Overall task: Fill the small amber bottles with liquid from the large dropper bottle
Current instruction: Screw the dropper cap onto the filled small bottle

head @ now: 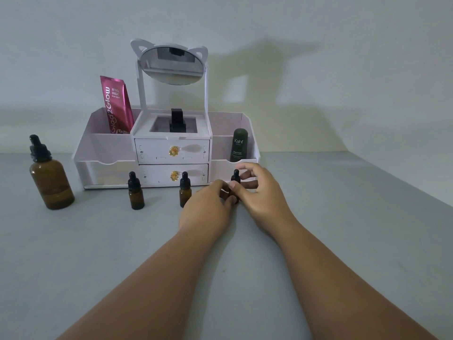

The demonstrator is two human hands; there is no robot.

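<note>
A large amber dropper bottle (50,177) with a black cap stands at the left of the table, a little liquid at its bottom. Three small amber bottles with black dropper caps stand in front of the organizer: left bottle (135,191), middle bottle (185,188), right bottle (235,177). My left hand (208,207) grips the body of the right bottle, which is mostly hidden. My right hand (259,192) pinches that bottle's black cap between thumb and fingers.
A white cosmetic organizer (171,153) with two drawers and a cat-ear mirror (172,63) stands against the wall. It holds a pink tube (116,105), a dark Kahf bottle (239,144) and a black item (177,121). The grey table's edge runs along the right.
</note>
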